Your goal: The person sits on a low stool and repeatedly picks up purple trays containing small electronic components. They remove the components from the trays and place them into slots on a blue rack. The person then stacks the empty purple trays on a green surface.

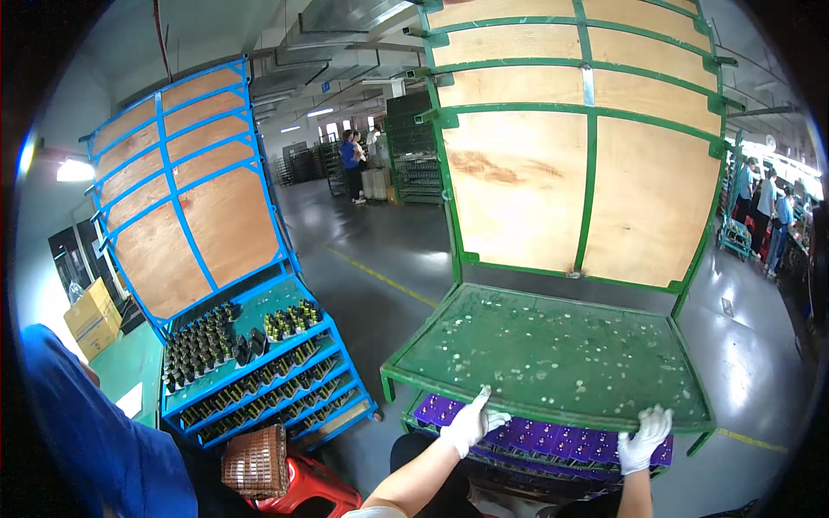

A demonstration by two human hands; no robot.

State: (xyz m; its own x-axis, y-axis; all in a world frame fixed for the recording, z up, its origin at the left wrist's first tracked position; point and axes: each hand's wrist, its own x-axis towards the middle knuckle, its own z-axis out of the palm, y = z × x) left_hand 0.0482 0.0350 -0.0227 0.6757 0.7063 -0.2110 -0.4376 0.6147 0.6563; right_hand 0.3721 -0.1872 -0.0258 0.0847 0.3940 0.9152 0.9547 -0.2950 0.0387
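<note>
A green cart (553, 345) stands before me, its flat top scattered with pale round spots. My left hand (471, 425), in a white glove, is at the front rim left of the middle, fingers over the edge and thumb lower down. Near the right corner my right hand (645, 439), also gloved in white, curls its fingers over the same rim. Both hands appear to grip this edge; their undersides are hidden. Just below the top, purple trays (553, 439) hold rows of small parts, partly covered by the rim and my hands.
At left stands a blue-framed cart (259, 367) with rows of dark and yellowish parts on several shelves. A wicker basket (255, 462) rests by a red stool (315, 488). A person in a blue sleeve (95, 423) is close on my left. Tall wooden panels (518, 190) rise behind the green top.
</note>
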